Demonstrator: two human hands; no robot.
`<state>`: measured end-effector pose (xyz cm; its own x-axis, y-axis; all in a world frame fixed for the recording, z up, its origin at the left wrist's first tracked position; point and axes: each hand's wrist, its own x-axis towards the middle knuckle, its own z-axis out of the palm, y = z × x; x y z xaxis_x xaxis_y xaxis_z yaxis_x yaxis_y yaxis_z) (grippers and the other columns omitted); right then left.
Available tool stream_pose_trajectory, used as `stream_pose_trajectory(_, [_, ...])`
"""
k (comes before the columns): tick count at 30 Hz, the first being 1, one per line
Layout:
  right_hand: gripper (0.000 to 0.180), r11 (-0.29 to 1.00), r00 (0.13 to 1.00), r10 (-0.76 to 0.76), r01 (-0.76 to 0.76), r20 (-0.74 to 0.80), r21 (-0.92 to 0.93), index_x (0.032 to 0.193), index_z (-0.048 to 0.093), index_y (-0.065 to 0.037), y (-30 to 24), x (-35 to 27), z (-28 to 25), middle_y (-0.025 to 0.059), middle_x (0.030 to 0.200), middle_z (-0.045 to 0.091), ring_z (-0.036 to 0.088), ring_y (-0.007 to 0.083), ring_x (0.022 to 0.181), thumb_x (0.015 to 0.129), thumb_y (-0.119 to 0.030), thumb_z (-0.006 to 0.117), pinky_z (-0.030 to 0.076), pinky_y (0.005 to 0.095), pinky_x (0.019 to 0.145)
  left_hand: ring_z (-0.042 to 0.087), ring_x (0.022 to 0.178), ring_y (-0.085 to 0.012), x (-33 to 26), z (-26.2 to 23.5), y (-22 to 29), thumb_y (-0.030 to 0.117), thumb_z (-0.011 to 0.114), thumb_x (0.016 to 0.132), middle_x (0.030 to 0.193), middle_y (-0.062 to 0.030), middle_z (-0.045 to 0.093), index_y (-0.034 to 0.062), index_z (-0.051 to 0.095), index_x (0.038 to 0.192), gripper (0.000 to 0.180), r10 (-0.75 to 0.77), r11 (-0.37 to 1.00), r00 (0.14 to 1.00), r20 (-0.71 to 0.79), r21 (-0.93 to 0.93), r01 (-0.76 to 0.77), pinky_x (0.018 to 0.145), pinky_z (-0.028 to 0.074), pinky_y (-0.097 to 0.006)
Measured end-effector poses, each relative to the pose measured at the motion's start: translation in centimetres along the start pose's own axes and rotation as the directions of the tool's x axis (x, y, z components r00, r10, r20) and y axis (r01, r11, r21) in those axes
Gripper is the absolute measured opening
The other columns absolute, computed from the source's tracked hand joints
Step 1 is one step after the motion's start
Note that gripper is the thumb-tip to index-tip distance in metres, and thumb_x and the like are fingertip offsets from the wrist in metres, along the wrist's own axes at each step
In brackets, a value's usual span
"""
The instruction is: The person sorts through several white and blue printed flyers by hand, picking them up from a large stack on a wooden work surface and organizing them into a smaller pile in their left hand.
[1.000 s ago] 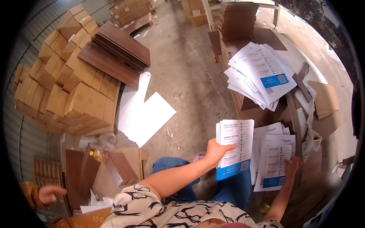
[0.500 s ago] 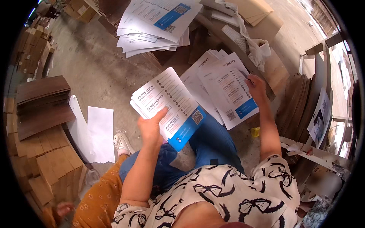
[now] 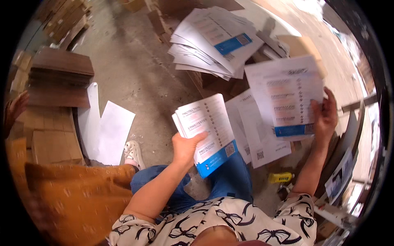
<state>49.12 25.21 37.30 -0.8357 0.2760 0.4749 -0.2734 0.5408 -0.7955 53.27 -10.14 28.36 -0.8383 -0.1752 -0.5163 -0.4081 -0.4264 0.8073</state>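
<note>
A stack of white leaflets [image 3: 215, 119] with rounded corners and a blue band is gripped by my left hand [image 3: 184, 149], its thumb pressed on top. Out to the right, my right hand [image 3: 327, 117] grips the side edge of a printed sheet [image 3: 285, 88], which has a similar blue band and is slightly blurred by motion. Below that sheet, more white printed sheets [image 3: 266, 149] lie overlapping near my knee. Ahead of me a thick, uneven pile of printed sheets [image 3: 213, 45] rests on cardboard.
At the left, dark brown boards [image 3: 61, 76] sit on stacked cardboard boxes [image 3: 55, 143], with white blank sheets [image 3: 115, 131] beside them. A person in mustard floral clothing [image 3: 82, 201] is close by; that person's hand [image 3: 17, 107] shows at the left edge. A yellow bottle-like item [image 3: 281, 177] lies at right.
My right hand has lifted a printed sheet off the pile by my knee, up and to the right. The view has shifted; the other person's hand now shows higher at the left.
</note>
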Motion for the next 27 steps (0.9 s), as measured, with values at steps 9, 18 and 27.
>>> stream_pose_trajectory(9, [0.038, 0.901, 0.942, -0.020, -0.128, 0.335, 0.414, 0.120, 0.056, -0.001, 5.4, 22.1, 17.2, 0.0111, 0.097, 0.066, 0.062, 0.0141, 0.083, 0.083, -0.008, 0.066, 0.048, 0.0241, 0.071, 0.066, 0.080, -0.0204, 0.1, 1.0, -0.9, -0.006, 0.070, 0.072, 0.094, -0.0138, 0.068, -0.0062, 0.063, 0.099, 0.028, 0.022, 0.994, 0.995, 0.102, -0.105, -0.011, 0.071, 0.055, -0.032])
stream_pose_trajectory(18, [0.051, 0.945, 0.915, -0.170, 0.257, 0.366, -0.203, 0.121, 0.057, -0.004, 12.2, 27.0, 29.6, 0.0173, 0.103, 0.066, 0.065, 0.0255, 0.088, 0.075, -0.020, 0.073, 0.051, 0.0337, 0.077, 0.066, 0.079, -0.0182, -0.3, -0.3, -1.1, -0.004, 0.070, 0.074, 0.092, -0.0134, 0.068, -0.0068, 0.064, 0.099, 0.026, -0.017, 0.991, 0.998, 0.057, -0.132, 0.025, 0.071, 0.054, -0.030])
stream_pose_trajectory(27, [0.028, 0.963, 0.939, -0.266, 0.271, 0.219, 0.008, 0.107, 0.060, 0.003, 7.2, 17.4, 26.9, 0.0115, 0.097, 0.066, 0.062, 0.0160, 0.085, 0.087, -0.016, 0.063, 0.048, 0.0272, 0.077, 0.066, 0.083, -0.0207, -0.9, 0.1, 0.3, -0.006, 0.068, 0.075, 0.097, -0.0155, 0.067, -0.0073, 0.062, 0.103, 0.029, 0.030, 0.986, 0.995, 0.099, -0.168, -0.013, 0.074, 0.055, -0.032])
